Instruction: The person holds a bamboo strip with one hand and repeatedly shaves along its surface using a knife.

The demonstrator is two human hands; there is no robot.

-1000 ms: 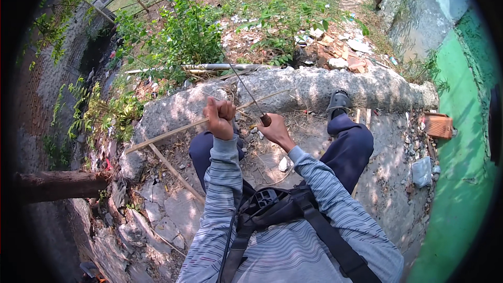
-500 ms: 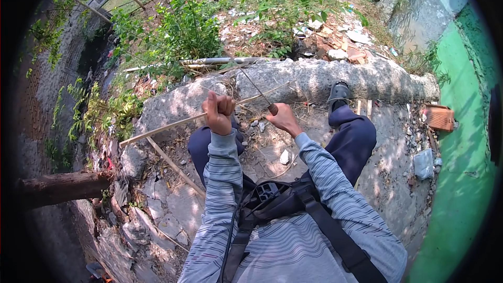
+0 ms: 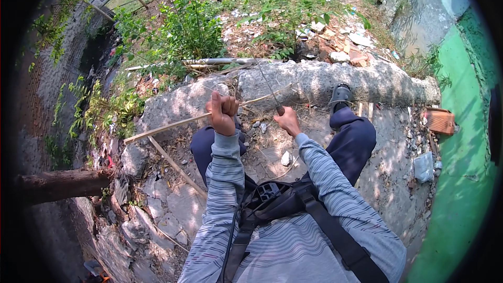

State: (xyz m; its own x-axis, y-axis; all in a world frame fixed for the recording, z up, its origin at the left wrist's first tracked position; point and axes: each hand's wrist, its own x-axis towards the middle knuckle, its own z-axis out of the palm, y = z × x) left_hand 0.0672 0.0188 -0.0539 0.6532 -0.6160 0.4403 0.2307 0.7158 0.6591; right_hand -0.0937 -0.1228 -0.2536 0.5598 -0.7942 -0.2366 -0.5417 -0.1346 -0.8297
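Strip (image 3: 181, 123) in left hand (image 3: 223, 113) — long-bladed tool (image 3: 280, 109) in right hand (image 3: 288, 121).

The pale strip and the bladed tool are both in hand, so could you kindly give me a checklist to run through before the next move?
1. Pale strip held in the left hand: ok, the fist is closed around it.
2. Bladed tool held by its handle in the right hand: ok.
3. Left hand apart from the blade: ok, a gap shows between them.
4. Blade touching the strip: cannot tell, they cross in this single view.
5. Sharp edge facing away from the person: cannot tell, the blade looks too thin.
6. Right shoe apart from the blade: ok, it is off to the right.
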